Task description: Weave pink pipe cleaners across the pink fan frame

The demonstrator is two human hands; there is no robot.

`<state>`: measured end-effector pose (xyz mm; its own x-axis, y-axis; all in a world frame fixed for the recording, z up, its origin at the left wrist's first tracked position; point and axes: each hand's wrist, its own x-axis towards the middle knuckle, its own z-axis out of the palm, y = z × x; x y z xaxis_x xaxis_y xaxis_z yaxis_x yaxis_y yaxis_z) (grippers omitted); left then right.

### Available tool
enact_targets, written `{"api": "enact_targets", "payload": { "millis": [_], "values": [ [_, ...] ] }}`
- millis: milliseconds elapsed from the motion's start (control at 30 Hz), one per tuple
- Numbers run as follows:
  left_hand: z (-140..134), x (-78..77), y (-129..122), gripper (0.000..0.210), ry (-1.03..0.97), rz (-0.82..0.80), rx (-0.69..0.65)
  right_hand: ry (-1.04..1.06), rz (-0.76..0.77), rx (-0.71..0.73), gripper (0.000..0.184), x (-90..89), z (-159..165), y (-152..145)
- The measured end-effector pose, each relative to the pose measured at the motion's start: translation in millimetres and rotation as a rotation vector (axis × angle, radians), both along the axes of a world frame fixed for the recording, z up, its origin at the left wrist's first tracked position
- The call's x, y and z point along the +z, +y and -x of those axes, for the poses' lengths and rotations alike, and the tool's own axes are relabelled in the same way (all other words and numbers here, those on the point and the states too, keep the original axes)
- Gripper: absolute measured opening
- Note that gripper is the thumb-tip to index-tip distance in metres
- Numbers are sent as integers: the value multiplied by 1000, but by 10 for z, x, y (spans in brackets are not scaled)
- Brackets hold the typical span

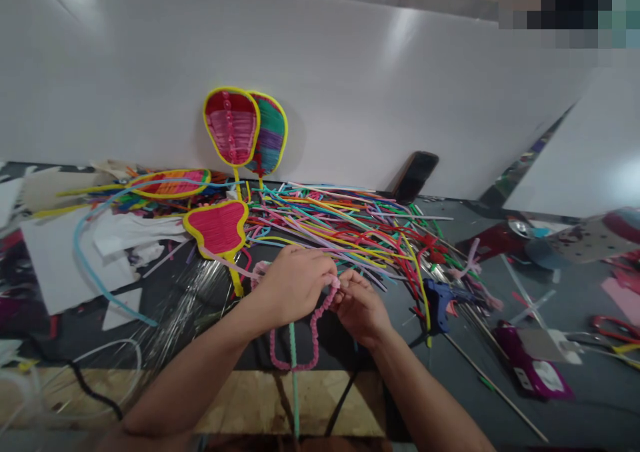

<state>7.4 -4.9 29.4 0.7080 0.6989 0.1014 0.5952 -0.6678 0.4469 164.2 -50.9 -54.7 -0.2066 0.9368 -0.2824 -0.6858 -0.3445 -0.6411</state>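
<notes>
**Pinched at the far right, looped back toward the body**

Gripping the pink crimped strand [315, 339] in the fingertips of both left hand [300, 282] and right hand [365, 309], pinched tight and nearly meeting. From that pinch, running nearward and left in a rounded loop, stretched lengthwise toward the body, then lost from sight behind the left hand. Crossed at the near end by a mint-green stem [295, 399]. Covered along the far side by the left hand; approached most closely on the right side by the right.
</notes>
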Motion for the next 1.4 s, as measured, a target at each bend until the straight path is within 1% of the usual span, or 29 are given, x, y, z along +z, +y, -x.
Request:
{"api": "enact_targets", "payload": {
  "millis": [67, 133, 200, 233, 267, 333, 400, 433, 467, 500, 533, 567, 600, 667, 700, 767, 867, 900, 967, 1067, 1133, 1200, 1300, 1400],
  "values": [
    [-17, 7, -11, 16, -23, 16, -14, 92, 27, 80, 17, 10, 11, -13],
    [-34, 26, -27, 16, -37, 34, -30, 149, 22, 149, 18, 15, 33, -26],
    [-42, 53, -38, 16, -17, 28, -21, 142, 12, 169, 19, 9, 53, -28],
    [-41, 67, -40, 17, 4, 15, -4, 95, -1, 147, 19, 2, 57, -23],
    [-35, 77, -38, 18, 28, 0, 22, 14, -31, 96, 19, -6, 53, -16],
    [-12, 89, -26, 19, 74, -24, 86, -247, -153, -95, 17, -18, 17, -2],
    [15, 88, -9, 20, 106, -25, 131, -606, -355, -342, 16, -13, -49, -1],
    [25, 84, -2, 19, 116, -22, 143, -792, -477, -438, 14, -2, -83, -8],
    [32, 80, 4, 19, 121, -20, 149, -963, -596, -495, 10, 14, -112, -18],
    [35, 76, 8, 19, 125, -18, 153, -1105, -702, -508, 9, 32, -133, -31],
    [35, 72, 9, 19, 127, -16, 156, -1208, -782, -481, 10, 50, -141, -44],
    [32, 71, 9, 19, 127, -13, 155, -1270, -829, -429, 12, 64, -137, -57],
    [28, 70, 7, 19, 125, -11, 153, -1295, -843, -374, 14, 74, -123, -68],
    [21, 74, 1, 20, 117, -15, 145, -1260, -796, -275, 17, 77, -71, -85],
    [19, 76, -2, 20, 110, -20, 139, -1201, -746, -230, 18, 73, -40, -92],
    [18, 80, -8, 21, 95, -29, 129, -991, -598, -145, 20, 60, 19, -104],
    [14, 69, -16, 21, 69, -21, 113, -577, -347, -31, 22, 49, 85, -112],
    [10, 59, -19, 21, 63, -20, 107, -462, -285, -6, 22, 47, 99, -111],
    [-1, 34, -24, 19, 54, -29, 93, -297, -190, 17, 22, 41, 120, -105],
    [-20, 6, -30, 16, 61, -66, 76, -145, -66, 25, 21, 21, 135, -97],
    [-26, 8, -32, 16, 80, -84, 64, -85, -7, 47, 19, 5, 133, -95],
    [-25, 17, -33, 18, 103, -87, 40, -65, 1, 86, 17, -8, 118, -90],
    [-17, 17, -31, 20, 108, -80, 28, -156, -83, 122, 16, -10, 66, -65],
    [-6, -3, -24, 21, 98, -80, 50, -330, -221, 68, 18, 6, -7, -28]
  ]
}}
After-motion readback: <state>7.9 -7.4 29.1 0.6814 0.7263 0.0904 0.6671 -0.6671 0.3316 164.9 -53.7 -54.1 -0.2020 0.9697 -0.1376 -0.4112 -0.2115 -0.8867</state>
